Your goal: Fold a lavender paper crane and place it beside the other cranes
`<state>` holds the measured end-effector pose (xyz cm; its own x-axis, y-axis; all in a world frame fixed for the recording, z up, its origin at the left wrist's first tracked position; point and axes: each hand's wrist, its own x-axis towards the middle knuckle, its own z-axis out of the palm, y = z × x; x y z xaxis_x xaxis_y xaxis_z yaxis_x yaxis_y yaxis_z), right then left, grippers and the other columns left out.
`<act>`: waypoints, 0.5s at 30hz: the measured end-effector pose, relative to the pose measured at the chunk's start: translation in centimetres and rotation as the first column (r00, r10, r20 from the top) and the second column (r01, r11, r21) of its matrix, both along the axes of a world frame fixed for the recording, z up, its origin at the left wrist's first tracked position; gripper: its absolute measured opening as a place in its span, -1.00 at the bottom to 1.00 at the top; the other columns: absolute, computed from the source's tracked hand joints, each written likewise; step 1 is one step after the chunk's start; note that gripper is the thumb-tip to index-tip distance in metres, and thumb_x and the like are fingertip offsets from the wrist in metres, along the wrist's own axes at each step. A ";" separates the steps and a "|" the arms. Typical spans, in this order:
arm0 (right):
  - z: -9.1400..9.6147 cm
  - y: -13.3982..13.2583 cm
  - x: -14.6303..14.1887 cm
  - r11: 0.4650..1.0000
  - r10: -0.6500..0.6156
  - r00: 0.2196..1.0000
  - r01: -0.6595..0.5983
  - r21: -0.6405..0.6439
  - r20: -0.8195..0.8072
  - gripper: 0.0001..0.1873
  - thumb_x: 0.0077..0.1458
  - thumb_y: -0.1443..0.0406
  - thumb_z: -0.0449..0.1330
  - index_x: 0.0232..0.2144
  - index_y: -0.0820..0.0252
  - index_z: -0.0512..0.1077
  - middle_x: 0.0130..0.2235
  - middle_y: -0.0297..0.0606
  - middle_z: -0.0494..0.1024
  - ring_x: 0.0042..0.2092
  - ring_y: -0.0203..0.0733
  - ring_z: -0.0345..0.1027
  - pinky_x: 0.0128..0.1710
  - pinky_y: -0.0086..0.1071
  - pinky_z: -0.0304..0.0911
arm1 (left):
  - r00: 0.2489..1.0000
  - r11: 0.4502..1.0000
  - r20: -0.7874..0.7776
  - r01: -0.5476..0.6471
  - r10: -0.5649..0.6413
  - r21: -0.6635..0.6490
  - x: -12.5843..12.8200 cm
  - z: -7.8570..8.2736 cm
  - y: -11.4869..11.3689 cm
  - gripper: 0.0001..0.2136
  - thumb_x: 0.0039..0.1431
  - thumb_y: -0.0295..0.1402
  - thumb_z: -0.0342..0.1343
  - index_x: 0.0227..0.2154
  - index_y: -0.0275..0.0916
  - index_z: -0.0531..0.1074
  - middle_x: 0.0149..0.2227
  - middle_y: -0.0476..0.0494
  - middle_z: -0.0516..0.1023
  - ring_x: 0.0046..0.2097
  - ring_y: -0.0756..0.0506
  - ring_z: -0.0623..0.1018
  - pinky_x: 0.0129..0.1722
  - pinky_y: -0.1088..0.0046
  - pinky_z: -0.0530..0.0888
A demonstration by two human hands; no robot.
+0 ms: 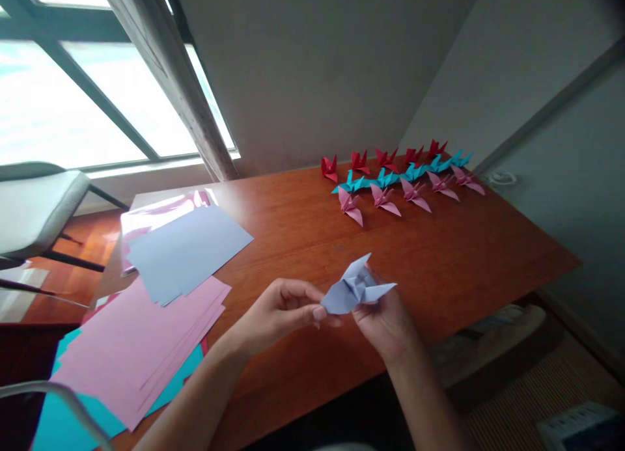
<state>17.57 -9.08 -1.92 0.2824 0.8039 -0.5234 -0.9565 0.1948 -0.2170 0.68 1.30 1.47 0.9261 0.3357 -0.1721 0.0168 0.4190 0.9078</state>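
Note:
A half-folded lavender paper crane (356, 287) is held above the near part of the wooden table (463, 256). My left hand (283, 311) pinches its left wing tip between thumb and fingers. From below, my right hand (385, 321) grips the body, fingers closed round it. Both hands hover over the table's front edge.
Finished cranes stand in rows at the far side: red (385, 157), teal (390, 176), pink (385, 200). Stacks of lavender sheets (188, 249), pink sheets (146, 347) and teal sheets (63, 425) lie at the left. A chair (34, 204) stands by the window.

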 end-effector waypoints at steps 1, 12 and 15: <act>0.0 -0.1 0.0 1.000 0.004 1.000 -0.004 0.002 0.002 -0.89 0.11 0.44 0.33 -0.35 0.18 0.48 -0.44 -0.45 0.60 -0.51 -0.44 0.46 -0.64 -0.69 0.36 | 1.000 1.000 -0.003 -0.013 0.013 0.000 0.0 0.0 0.0 -0.89 0.15 -0.31 0.33 -0.35 -0.25 0.66 -0.34 -0.16 0.72 -0.31 -0.03 0.63 -0.31 0.58 0.47; 0.2 -0.1 -0.1 1.000 -0.007 0.996 0.005 -0.025 -0.093 -0.84 0.14 0.48 0.29 -0.43 0.19 0.45 -0.51 -0.46 0.53 -0.52 -0.45 0.43 -0.58 -0.67 0.39 | 0.994 0.995 0.112 -0.026 0.014 0.100 -0.2 -0.1 0.0 -0.87 0.16 -0.31 0.31 -0.39 -0.24 0.70 -0.40 -0.18 0.70 -0.34 -0.06 0.60 -0.28 0.50 0.46; 0.1 0.0 -0.3 1.000 0.002 1.000 -0.001 0.021 -0.027 -0.80 0.09 0.47 0.33 -0.48 0.18 0.43 -0.54 -0.50 0.48 -0.55 -0.47 0.36 -0.62 -0.69 0.34 | 0.995 0.997 0.105 -0.006 -0.002 0.077 -0.2 -0.2 0.0 -0.87 0.15 -0.30 0.32 -0.40 -0.24 0.69 -0.40 -0.19 0.70 -0.34 -0.06 0.60 -0.28 0.49 0.45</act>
<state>17.23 -9.13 -1.85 0.2673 0.8152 -0.5138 -0.9623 0.1978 -0.1869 0.45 1.29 1.32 0.9370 0.3461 -0.0479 -0.0806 0.3475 0.9342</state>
